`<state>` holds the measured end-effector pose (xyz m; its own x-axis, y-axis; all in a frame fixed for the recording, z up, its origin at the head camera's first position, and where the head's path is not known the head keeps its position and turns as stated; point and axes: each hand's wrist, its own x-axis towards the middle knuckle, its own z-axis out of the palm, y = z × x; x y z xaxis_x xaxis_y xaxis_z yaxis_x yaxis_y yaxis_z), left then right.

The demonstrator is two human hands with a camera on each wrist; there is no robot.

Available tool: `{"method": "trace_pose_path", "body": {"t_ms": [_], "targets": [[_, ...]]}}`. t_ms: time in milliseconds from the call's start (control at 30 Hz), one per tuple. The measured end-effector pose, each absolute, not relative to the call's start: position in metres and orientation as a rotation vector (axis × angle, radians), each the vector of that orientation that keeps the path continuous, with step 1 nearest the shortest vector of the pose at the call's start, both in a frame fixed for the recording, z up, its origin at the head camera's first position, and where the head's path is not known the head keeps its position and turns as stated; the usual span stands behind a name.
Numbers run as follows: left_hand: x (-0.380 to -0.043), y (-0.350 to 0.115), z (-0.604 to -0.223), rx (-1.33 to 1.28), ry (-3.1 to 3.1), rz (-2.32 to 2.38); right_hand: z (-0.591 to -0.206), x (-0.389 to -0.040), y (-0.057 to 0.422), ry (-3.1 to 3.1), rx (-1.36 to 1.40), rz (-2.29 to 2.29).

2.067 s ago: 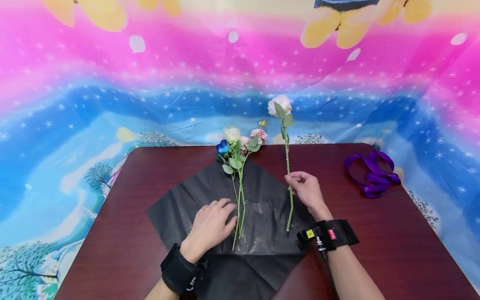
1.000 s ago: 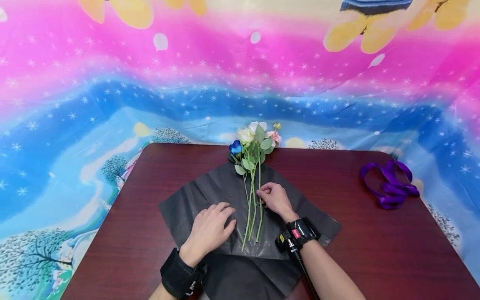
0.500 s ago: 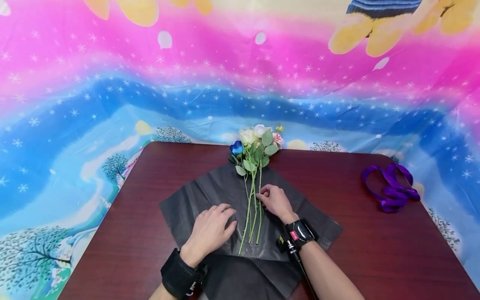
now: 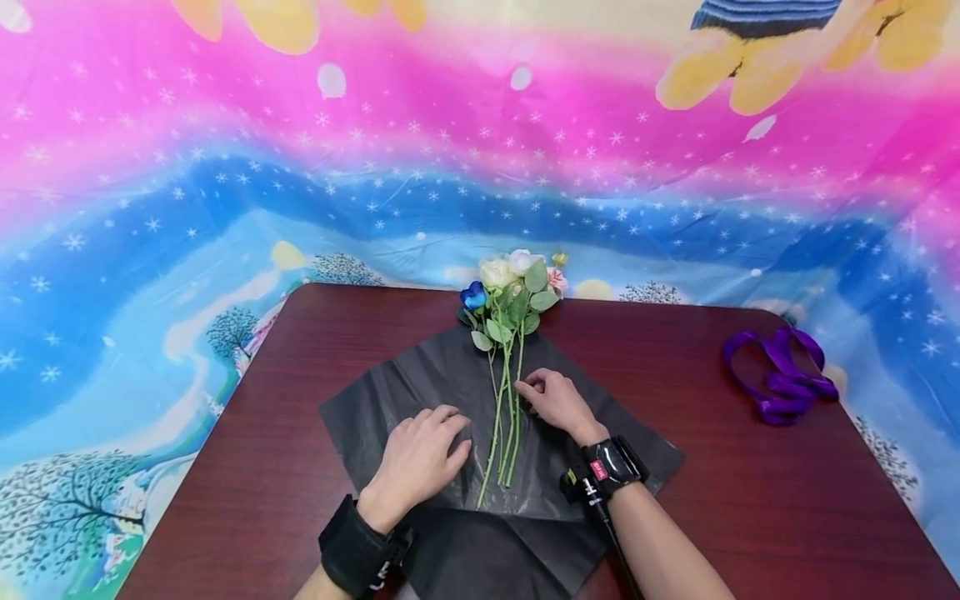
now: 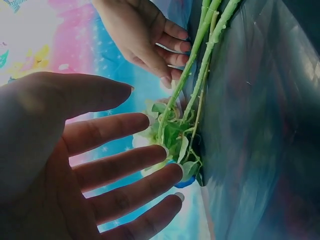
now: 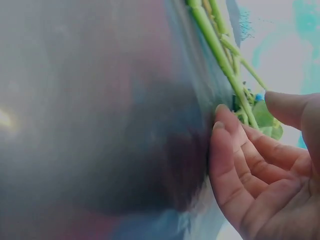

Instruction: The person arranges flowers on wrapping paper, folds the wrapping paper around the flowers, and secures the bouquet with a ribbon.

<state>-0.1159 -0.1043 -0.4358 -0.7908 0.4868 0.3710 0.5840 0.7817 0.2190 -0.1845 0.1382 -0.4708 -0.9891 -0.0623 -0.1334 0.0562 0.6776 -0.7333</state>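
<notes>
Several artificial flowers lie bunched with their green stems [image 5: 215, 37] on a sheet of black wrapping paper [image 4: 412, 383]. Their heads reach past the paper's far corner: a blue rose [image 4: 473, 296], a cream rose [image 4: 496, 273], a white rose [image 4: 523, 262] and a pink flower [image 4: 557, 281]. My right hand [image 4: 561, 406] is just right of the stems, fingers bent loosely, the thumb apart from them in the right wrist view; whether a fingertip touches a stem is unclear. My left hand [image 4: 420, 454] hovers or rests over the paper left of the stems, fingers spread, holding nothing.
A coil of purple ribbon [image 4: 787, 383] lies at the right edge of the dark red table [image 4: 300, 358]. A patterned cloth backdrop [image 4: 420, 192] stands close behind the table. The paper has a folded flap toward me.
My right hand brought the white rose leftward and laid it with the other flowers. Its fingers have since come off the stem and shifted slightly right. The left hand stayed about in place.
</notes>
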Motion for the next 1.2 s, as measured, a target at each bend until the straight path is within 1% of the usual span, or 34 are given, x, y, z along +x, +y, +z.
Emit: {"method": "trace_pose_path", "body": {"t_ms": [333, 667, 900, 1200], "targets": [[-0.113, -0.106, -0.430, -0.844, -2.686, -0.489, -0.457, -0.166, 0.154, 2.746, -0.066, -1.281], [-0.110, -0.108, -0.423, -0.864, -2.656, -0.477, -0.438, -0.149, 0.151, 2.742, -0.245, -1.357], [-0.104, -0.103, -0.418, -0.891, -2.653, -0.474, -0.427, -0.135, 0.152, 2.797, -0.282, -1.358], [-0.097, -0.106, -0.416, -0.956, -2.659, -0.458, -0.425, -0.114, 0.161, 2.827, -0.310, -1.350]]}}
